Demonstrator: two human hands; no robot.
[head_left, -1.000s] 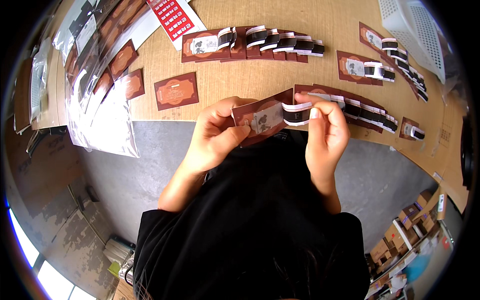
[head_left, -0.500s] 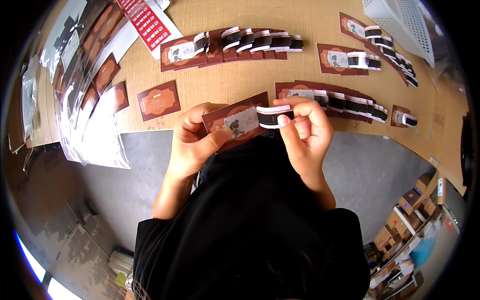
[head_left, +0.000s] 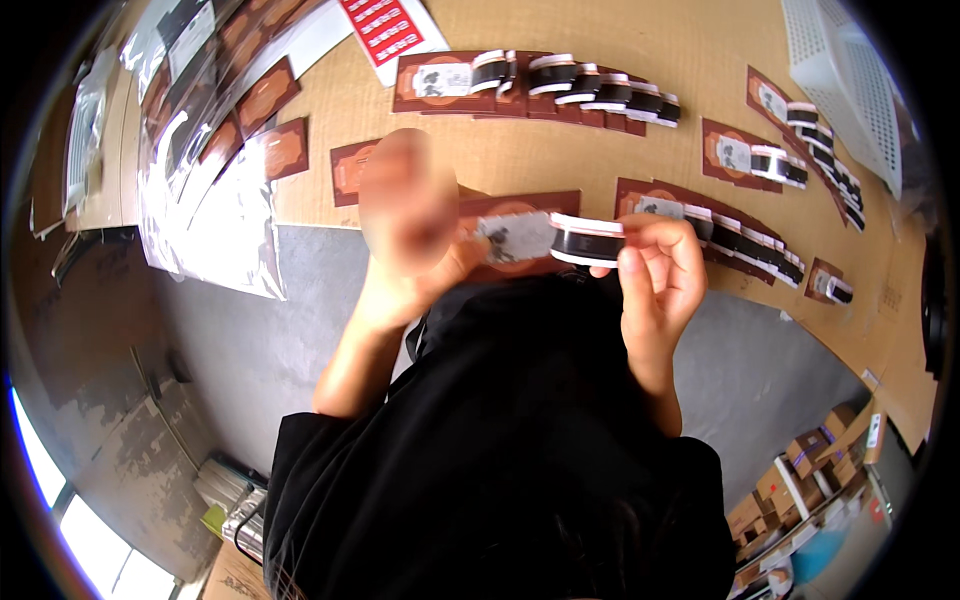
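Note:
A dark red card [head_left: 530, 207] with a pale grey picture panel is held just past the table's front edge. My left hand [head_left: 410, 270] grips its left end, with the thumb on the card's face; a blurred patch hides much of this hand. At the card's right end sits a black band with white edges [head_left: 587, 243]. My right hand [head_left: 660, 275] pinches the band's right end between thumb and fingers. Behind my left hand, another red card [head_left: 350, 172] lies partly hidden on the table.
Overlapping rows of red cards with black-and-white bands lie at the back [head_left: 430, 85] and right [head_left: 735, 150]. Clear plastic bags [head_left: 215, 250] overhang the table's left front edge. A red label sheet [head_left: 385, 25] lies behind; a white perforated basket [head_left: 850, 90] stands far right.
The whole view has shifted, so the table's things appear farther right. The held card has turned from tilted to nearly level. Both hands keep hold of it and its band.

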